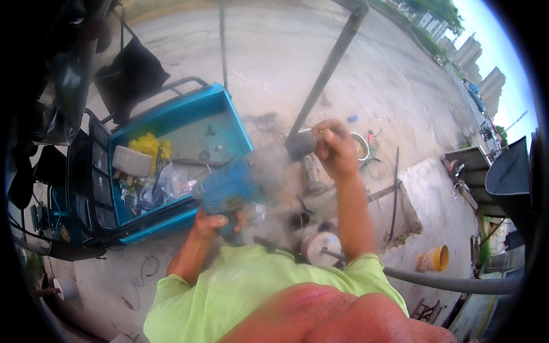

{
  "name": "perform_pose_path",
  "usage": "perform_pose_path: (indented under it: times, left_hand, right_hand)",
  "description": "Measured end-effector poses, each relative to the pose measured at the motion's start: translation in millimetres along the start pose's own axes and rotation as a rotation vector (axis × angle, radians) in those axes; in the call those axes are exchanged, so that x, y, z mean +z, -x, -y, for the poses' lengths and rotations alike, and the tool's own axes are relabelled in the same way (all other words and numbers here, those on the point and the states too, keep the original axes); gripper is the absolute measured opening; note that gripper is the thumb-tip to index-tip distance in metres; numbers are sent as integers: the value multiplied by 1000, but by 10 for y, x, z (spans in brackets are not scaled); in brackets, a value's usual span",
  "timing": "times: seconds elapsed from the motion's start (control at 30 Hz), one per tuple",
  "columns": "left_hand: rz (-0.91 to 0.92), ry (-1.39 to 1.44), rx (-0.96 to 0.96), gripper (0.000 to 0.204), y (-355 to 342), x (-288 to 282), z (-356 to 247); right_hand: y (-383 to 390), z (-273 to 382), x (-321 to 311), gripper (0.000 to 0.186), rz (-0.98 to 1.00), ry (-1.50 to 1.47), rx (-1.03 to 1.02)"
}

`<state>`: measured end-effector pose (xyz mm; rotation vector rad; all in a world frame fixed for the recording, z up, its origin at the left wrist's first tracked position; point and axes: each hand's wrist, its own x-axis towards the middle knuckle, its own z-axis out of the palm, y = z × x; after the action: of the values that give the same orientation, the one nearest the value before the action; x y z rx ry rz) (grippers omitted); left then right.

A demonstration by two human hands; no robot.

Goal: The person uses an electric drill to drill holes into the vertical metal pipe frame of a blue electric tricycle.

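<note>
My left hand is closed around the grip of a blue handheld power tool; its exact kind I cannot make out. The tool's front points up and right into a grey dust haze, and its outline is blurred. Raised on the right, my right hand has its fingers closed on a short dark cylindrical part. That part sits apart from the tool, with the dust between them. Behind my right hand, a round metal bowl rests on the ground, partly hidden.
On the left stands a blue cargo bed holding a yellow bag, a pale drum and plastic bags. A slanting metal pole rises beyond my hands. Below lie a round disc, a long pipe and a yellow bucket.
</note>
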<state>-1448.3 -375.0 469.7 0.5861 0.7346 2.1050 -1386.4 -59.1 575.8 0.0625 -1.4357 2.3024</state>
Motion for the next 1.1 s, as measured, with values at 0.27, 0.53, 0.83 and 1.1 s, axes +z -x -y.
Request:
perform_pose_path:
  times: [0.27, 0.53, 0.83, 1.1]
  left_hand:
    - [13, 0, 52, 54, -26, -183, -253]
    - [12, -204, 141, 60, -129, -318, -473]
    - [12, -409, 324, 57, -750, 419, -1237]
    - [64, -503, 385, 50, -1297, 779, -1601]
  right_hand:
    - [-103, -20, 280, 20, 32, 208, -49]
    - [-323, -2, 584, 28, -58, 220, 77]
    - [-1103, 168, 1087, 30, -76, -262, -225]
    - [-1889, 490, 734, 27, 261, -531, -174]
